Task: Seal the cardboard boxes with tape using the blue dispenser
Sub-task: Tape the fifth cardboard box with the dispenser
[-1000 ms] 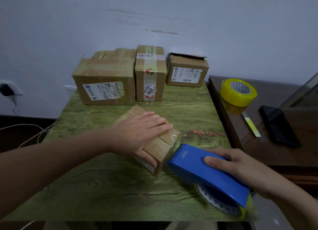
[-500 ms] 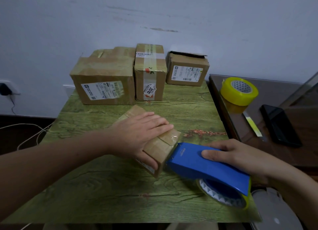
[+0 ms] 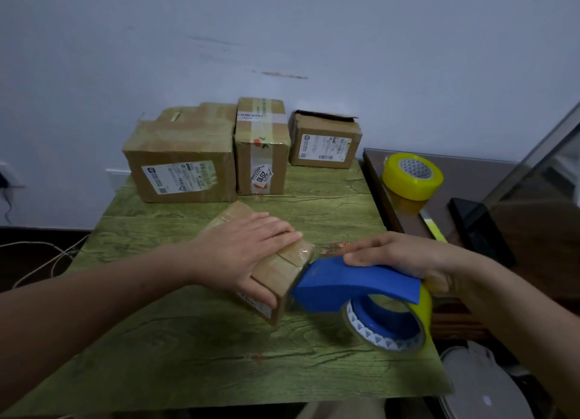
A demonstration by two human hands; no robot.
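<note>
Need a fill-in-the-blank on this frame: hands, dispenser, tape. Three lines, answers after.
1. The left hand presses flat on the small brown cardboard box, which lies on the ____ wood-grain table.
2. The right hand grips the blue plastic tape dispenser, whose front end meets the near end of the ____.
3. The spare yellow tape roll stands on the dark side table to the person's ____.

Missing words: green; box; right.

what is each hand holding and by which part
Right hand grips the blue dispenser by its top cover. Left hand presses the small box from above, thumb down its near side.
</note>
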